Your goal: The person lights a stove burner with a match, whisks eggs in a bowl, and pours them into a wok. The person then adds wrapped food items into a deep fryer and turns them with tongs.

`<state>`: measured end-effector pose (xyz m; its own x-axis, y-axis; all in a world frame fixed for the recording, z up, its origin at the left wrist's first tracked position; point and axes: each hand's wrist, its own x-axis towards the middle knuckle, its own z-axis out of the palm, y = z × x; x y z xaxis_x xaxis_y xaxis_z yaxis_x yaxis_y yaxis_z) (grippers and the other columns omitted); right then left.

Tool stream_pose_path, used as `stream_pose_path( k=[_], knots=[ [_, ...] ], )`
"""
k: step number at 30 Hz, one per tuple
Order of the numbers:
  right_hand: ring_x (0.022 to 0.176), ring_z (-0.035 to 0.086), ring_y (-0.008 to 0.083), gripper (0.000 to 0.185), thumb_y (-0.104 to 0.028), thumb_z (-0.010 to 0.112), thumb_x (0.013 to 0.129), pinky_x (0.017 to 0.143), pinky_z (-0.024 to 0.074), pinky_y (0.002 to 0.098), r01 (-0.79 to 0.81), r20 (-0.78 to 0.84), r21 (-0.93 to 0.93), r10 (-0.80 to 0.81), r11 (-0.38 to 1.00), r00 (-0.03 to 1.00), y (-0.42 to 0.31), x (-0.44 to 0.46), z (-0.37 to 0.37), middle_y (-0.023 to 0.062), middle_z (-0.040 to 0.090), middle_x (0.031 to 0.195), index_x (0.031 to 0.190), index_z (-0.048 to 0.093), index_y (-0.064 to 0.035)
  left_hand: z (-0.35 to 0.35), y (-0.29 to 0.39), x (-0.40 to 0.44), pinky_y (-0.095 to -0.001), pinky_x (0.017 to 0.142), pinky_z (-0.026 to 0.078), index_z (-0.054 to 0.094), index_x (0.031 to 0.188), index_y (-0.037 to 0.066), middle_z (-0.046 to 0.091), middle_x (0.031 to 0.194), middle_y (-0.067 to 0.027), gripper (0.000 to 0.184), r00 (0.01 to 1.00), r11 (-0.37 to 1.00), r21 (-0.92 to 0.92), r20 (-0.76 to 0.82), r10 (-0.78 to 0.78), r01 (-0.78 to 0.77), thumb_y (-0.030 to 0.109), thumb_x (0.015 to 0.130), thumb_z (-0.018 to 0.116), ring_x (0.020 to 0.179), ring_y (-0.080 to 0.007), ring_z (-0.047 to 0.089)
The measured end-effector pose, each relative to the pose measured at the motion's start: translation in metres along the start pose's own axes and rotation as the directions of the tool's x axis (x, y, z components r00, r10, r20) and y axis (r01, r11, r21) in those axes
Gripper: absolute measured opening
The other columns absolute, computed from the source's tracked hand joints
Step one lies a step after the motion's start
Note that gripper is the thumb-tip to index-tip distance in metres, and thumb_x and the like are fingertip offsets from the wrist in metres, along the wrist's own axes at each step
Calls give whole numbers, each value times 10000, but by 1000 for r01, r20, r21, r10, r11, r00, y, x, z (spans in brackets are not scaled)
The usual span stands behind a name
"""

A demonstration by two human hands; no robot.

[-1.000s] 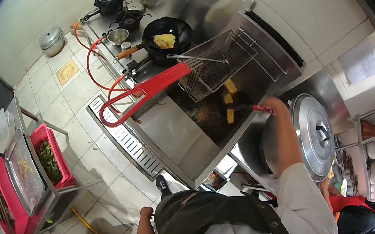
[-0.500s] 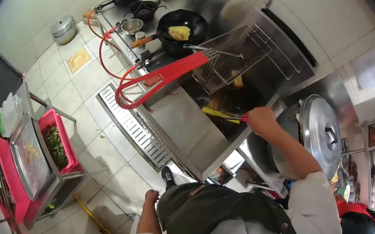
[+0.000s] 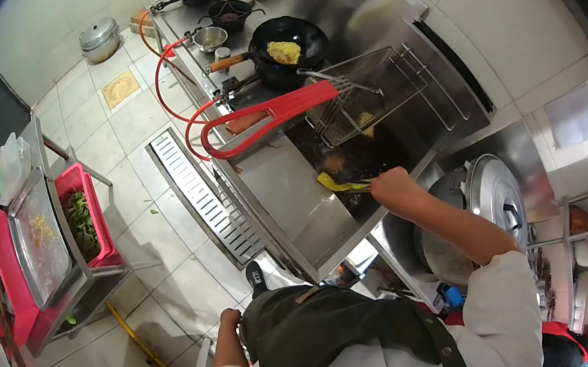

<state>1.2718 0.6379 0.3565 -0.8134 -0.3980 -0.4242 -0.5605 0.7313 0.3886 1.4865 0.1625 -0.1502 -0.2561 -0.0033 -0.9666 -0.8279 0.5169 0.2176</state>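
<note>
My right hand point(image 3: 393, 189) is closed round the handle of a pair of tongs. The yellow ends of the tongs point(image 3: 344, 184) reach over the dark oil of a deep fryer point(image 3: 337, 163), close to its steel side plate. Above the fryer rests a wire fry basket point(image 3: 358, 100), its long red handle point(image 3: 272, 116) pointing left over the front edge. A pale yellow piece shows in the oil by the basket. Down beside my apron point(image 3: 332, 327), my left hand point(image 3: 231, 318) is closed, with nothing visible in it.
Farther along the counter, a black wok point(image 3: 288, 42) holds yellow food point(image 3: 284, 52). A large lidded pot point(image 3: 493, 202) stands close to my right forearm. To the left is a cart with a pink tub point(image 3: 88, 216) of greens and a metal tray point(image 3: 40, 231). Another person point(image 3: 573, 343) is at lower right.
My right hand has moved slightly left with the tongs, and their yellow ends look closer together. The red basket handle appears a little farther right. My left hand stays low by the apron.
</note>
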Motion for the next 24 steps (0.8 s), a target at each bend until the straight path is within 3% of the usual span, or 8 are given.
stream_pose_path(
  k=[3, 6, 9, 12, 15, 18, 21, 24],
  knots=[
    [582, 629, 216, 82, -153, 577, 719, 453, 432, 350, 35, 39, -70, -32, 997, 999, -2, 8, -14, 32, 615, 629, 731, 640, -103, -5, 1, -5, -415, 513, 470, 604, 873, 27, 647, 810, -131, 166, 999, 999, -35, -18, 26, -27, 169, 801, 554, 648, -281, 632],
    [560, 619, 192, 42, -153, 639, 634, 432, 384, 332, 118, -57, -110, -125, 987, 991, -4, 16, -11, 24, 621, 590, 611, 670, -139, -9, 17, -20, -413, 523, 481, 595, 866, 17, 637, 795, -137, 181, 997, 996, -52, -34, 69, -70, 168, 782, 542, 649, -283, 628],
    [560, 617, 180, 52, -162, 635, 641, 428, 374, 330, 197, -18, -155, -202, 968, 979, -6, 24, -12, 13, 617, 580, 602, 666, -149, -5, 27, -15, -400, 511, 479, 591, 876, 13, 635, 811, -143, 183, 995, 995, -53, -58, 82, -85, 167, 787, 549, 643, -277, 621],
    [562, 617, 182, 57, -168, 634, 644, 420, 362, 329, 272, 35, -169, -270, 947, 962, -7, 29, -23, 7, 618, 581, 600, 665, -149, 4, 23, 7, -381, 503, 503, 624, 839, -31, 649, 714, -168, 224, 970, 979, 27, -127, 206, -204, 155, 748, 539, 568, -273, 628],
    [575, 623, 181, 67, -158, 626, 660, 426, 370, 321, 318, 96, -198, -304, 927, 948, -11, 36, -25, 5, 627, 593, 612, 672, -151, 6, 24, 13, -385, 504, 485, 581, 913, 3, 632, 831, -142, 203, 992, 991, -28, -22, 128, -129, 166, 793, 564, 633, -273, 610],
    [628, 648, 210, 50, -163, 654, 659, 450, 420, 350, 257, 137, -159, -237, 953, 962, -10, 38, -21, 31, 652, 649, 669, 695, -136, 9, 26, 3, -387, 503, 488, 579, 916, -1, 631, 827, -145, 201, 996, 993, -75, -16, 92, -93, 159, 794, 564, 631, -277, 610],
    [699, 665, 243, 115, -188, 689, 667, 520, 477, 388, 10, 239, -57, 4, 998, 971, 23, 29, -11, 74, 670, 721, 742, 708, -102, 11, 17, 6, -382, 494, 484, 580, 907, 4, 629, 811, -142, 182, 997, 993, -89, -15, 76, -77, 146, 796, 563, 611, -276, 611],
    [743, 657, 263, 263, -281, 723, 672, 623, 496, 381, -236, 258, 258, 169, 937, 951, 74, 1, 8, 108, 668, 752, 850, 705, -89, 5, 9, -2, -394, 490, 475, 586, 899, 13, 630, 797, -135, 160, 994, 995, -21, -45, 100, -101, 133, 796, 562, 593, -277, 617]
  ],
)
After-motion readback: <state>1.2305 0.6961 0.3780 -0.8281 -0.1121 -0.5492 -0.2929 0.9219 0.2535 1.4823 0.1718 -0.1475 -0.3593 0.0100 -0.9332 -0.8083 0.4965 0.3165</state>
